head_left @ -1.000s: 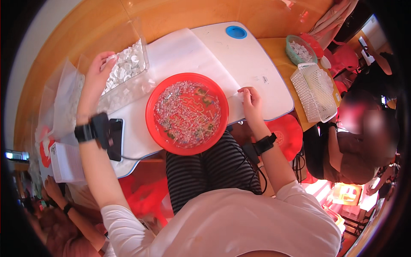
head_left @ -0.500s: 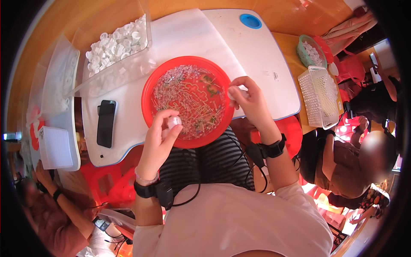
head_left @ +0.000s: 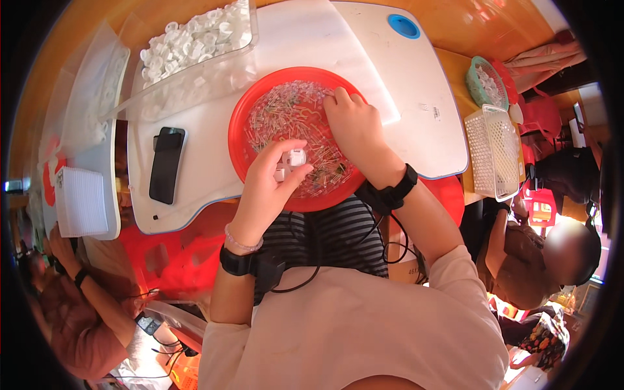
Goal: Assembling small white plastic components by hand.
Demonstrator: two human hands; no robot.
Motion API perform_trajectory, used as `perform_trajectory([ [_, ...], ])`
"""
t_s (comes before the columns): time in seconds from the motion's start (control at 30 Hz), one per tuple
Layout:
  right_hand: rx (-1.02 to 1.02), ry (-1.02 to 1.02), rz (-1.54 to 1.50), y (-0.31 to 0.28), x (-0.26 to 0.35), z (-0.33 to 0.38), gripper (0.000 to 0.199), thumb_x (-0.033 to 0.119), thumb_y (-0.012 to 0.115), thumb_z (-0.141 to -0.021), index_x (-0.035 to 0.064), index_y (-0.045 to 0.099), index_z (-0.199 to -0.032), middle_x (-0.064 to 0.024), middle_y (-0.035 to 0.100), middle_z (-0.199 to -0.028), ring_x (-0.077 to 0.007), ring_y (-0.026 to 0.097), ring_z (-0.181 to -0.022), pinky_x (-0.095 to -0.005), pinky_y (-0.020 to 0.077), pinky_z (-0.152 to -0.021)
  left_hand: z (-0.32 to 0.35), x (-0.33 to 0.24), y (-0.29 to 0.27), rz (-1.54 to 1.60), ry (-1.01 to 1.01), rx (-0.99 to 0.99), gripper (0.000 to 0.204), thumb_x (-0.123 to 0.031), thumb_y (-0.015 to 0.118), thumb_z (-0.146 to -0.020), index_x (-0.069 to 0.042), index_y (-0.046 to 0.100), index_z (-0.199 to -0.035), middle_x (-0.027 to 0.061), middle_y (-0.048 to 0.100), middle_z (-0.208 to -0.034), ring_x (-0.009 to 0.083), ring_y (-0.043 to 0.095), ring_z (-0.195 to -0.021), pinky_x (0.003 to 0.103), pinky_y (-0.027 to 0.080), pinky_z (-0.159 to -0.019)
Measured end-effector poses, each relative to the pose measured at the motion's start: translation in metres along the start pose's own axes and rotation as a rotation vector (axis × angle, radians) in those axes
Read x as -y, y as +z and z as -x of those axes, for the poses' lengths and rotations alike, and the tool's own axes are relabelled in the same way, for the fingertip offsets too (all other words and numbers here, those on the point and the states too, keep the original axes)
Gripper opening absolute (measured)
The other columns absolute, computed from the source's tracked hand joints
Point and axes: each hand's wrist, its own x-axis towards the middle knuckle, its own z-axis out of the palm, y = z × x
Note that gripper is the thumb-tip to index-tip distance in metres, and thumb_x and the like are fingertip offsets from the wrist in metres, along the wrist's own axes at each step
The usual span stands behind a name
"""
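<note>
- A small white plastic cap [head_left: 296, 158] sits pinched between the thumb and fingertips of the left hand [head_left: 270, 188], held just above the near half of the red round tray [head_left: 244, 123].
- The right hand [head_left: 354, 127] lies palm down in that tray, fingers bent and pressed into the heap of thin clear pieces [head_left: 286, 110]; whether they already nip one is hard to tell.
- The step in hand looks like picking one thin piece to join to the cap; the next move calls for a fine pinch of a single piece out of a tangled heap.
- Beyond the tray stands a clear box of white caps [head_left: 195, 39]; a black phone [head_left: 166, 164] lies left on the white lap table [head_left: 416, 97].
- A white mesh basket [head_left: 494, 153] stands well apart to the right; another person sits beyond it.
</note>
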Motion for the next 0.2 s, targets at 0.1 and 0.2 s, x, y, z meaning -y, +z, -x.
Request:
perform_trajectory([
  [0.1,0.070,-0.038,0.057,-0.004,0.000,-0.001,0.016,0.011,0.062,-0.073,0.0068,0.057,-0.087,-0.0078,0.056,-0.089,-0.0252,0.062,-0.075,-0.0335,0.0531,-0.057,0.001,0.000,-0.004,0.079,-0.007,0.008,0.033,-0.004,0.065,-0.084,-0.003,0.056,-0.115,0.0055,0.060,-0.104,0.0098,0.057,-0.089,0.023,0.046,-0.077],
  [0.2,0.140,0.046,-0.251,-0.013,0.000,0.002,0.022,0.016,0.067,-0.074,0.0105,0.058,-0.093,-0.0058,0.058,-0.096,-0.0285,0.064,-0.086,-0.0340,0.0542,-0.063,0.002,0.004,-0.007,0.130,-0.028,0.026,0.035,-0.003,0.064,-0.085,-0.003,0.055,-0.118,0.0067,0.060,-0.109,0.0110,0.057,-0.091,0.023,0.046,-0.079],
])
